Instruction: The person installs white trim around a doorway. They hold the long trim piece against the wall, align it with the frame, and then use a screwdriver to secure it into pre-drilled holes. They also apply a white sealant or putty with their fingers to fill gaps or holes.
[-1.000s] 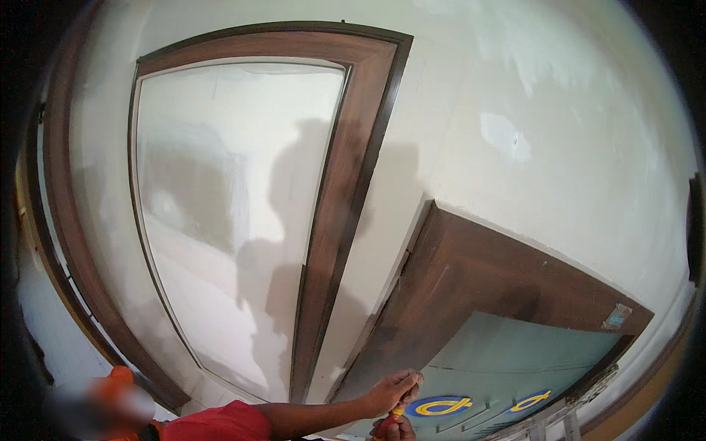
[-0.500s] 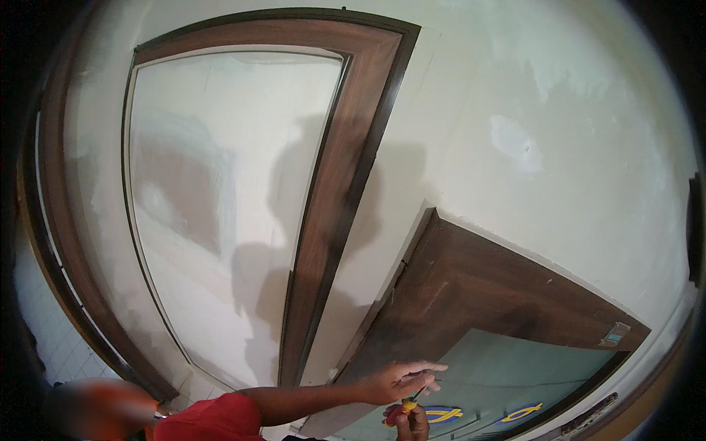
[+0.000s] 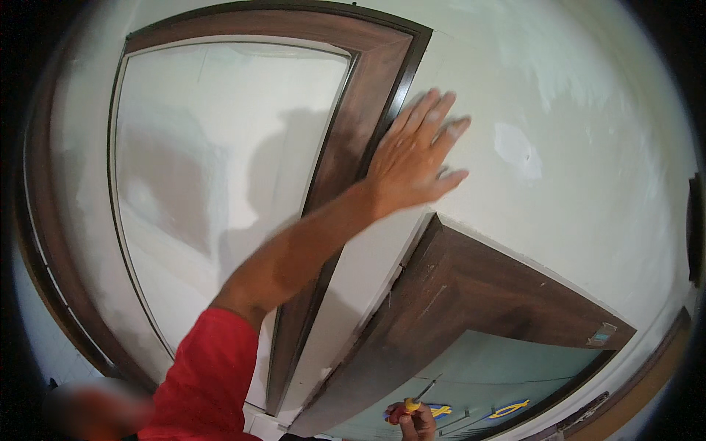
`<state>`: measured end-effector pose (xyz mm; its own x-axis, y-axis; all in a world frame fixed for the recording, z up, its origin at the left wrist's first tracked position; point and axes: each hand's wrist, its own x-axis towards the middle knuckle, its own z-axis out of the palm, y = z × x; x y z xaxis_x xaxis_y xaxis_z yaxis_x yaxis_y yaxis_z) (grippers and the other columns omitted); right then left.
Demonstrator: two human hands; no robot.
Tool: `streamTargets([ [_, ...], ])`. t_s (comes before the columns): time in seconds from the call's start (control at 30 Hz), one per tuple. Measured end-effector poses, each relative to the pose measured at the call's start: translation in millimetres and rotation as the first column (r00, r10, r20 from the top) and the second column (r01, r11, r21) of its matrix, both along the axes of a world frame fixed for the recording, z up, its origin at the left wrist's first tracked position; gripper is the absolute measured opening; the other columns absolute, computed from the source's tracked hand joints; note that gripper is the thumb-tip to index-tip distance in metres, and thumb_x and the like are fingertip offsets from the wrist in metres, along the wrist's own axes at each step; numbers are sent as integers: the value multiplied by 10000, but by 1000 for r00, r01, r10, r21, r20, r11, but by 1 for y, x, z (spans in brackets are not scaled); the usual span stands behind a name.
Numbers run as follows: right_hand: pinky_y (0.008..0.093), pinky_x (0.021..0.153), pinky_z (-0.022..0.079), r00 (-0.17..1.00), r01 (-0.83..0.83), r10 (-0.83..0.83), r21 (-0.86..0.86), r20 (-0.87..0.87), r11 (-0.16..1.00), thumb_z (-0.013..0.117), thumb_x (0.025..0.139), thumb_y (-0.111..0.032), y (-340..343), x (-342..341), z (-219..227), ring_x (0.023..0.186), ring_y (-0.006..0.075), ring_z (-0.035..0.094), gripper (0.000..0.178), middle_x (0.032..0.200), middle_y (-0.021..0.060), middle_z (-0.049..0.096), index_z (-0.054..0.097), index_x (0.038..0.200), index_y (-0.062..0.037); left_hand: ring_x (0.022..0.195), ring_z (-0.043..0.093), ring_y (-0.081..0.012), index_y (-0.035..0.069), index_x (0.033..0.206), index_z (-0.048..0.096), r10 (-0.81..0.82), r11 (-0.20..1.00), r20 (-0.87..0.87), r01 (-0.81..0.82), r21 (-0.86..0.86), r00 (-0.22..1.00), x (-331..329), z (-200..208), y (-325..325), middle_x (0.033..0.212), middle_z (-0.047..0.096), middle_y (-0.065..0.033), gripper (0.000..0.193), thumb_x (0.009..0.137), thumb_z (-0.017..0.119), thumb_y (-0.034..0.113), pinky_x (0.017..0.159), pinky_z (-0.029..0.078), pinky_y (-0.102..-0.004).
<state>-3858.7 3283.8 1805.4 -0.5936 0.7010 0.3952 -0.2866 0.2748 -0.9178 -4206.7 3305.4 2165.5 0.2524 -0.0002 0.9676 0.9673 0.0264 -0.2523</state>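
Note:
My left hand [image 3: 421,151] is raised, with its fingers spread and pale dust on the fingertips. The back of it faces me, beside the dark wooden frame [image 3: 360,125], over the cream wall [image 3: 581,169]. Whether the palm presses on the wall I cannot tell. At the lower edge my right hand [image 3: 421,425] is closed around the red and yellow handle of a screwdriver [image 3: 413,404]. Its thin metal shaft points up and to the right, in front of the greenish glass panel [image 3: 507,367].
A brown wooden door frame [image 3: 471,272] surrounds the glass, which bears blue and yellow curved marks [image 3: 509,409]. To the left, a white panel [image 3: 220,162] with a greyish patch sits inside the tall frame. A smooth white patch [image 3: 518,151] shows on the wall. A blurred shape fills the lower left.
My left hand has left the screwdriver's tip and risen to the upper wall beside the frame, its fingers now spread. My right hand still holds the screwdriver low down.

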Motion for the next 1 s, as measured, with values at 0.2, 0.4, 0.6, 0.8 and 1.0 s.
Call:
streamTargets([
  [0.2, 350, 814, 533, 995, 62, -56, 71, -83, 996, 681, 1020, -272, -7, -6, 31, 885, 169, 605, 274, 976, 72, 641, 614, 1168, -52, 1571, 134, -391, 151, 1589, 387, 188, 982, -39, -188, 7, 981, -32, 45, 14, 1674, 226, -220, 895, 896, 610, 673, 1272, 133, -557],
  [0.4, 355, 813, 532, 991, 127, -121, 114, -56, 985, 695, 1010, -261, -3, -5, 73, 880, 177, 604, 250, 963, 76, 634, 611, 1145, -67, 1570, 95, -433, 168, 1603, 362, 235, 972, 37, -235, -1, 971, -30, 46, 16, 1683, 210, -217, 946, 867, 615, 706, 1263, 83, -596],
  [0.6, 420, 811, 541, 979, 160, -105, 337, -174, 928, 681, 1000, -330, 10, -31, 130, 878, 288, 653, 379, 994, 133, 652, 569, 1157, -4, 1563, 61, -473, 217, 1603, 368, 243, 970, 106, -243, -15, 964, -29, 45, 17, 1695, 191, -201, 935, 838, 637, 684, 1178, 70, -760],
  [0.8, 350, 767, 544, 958, 195, -92, 379, -272, 905, 643, 1027, -196, 9, -67, 200, 809, 179, 640, 313, 887, 113, 666, 550, 1254, -1, 1557, 70, -487, 224, 1591, 388, 301, 953, 133, -303, -8, 944, -30, 47, 18, 1699, 202, -171, 912, 840, 618, 688, 1090, 95, -848],
  [1.0, 236, 616, 462, 897, 442, -343, 544, -279, 713, 624, 1046, -227, 13, -101, 298, 718, 82, 567, 294, 864, 43, 631, 622, 1221, 10, 1558, 69, -478, 225, 1588, 393, 287, 957, 137, -289, -8, 948, -31, 46, 21, 1699, 208, -159, 903, 838, 621, 673, 1090, 119, -842],
])
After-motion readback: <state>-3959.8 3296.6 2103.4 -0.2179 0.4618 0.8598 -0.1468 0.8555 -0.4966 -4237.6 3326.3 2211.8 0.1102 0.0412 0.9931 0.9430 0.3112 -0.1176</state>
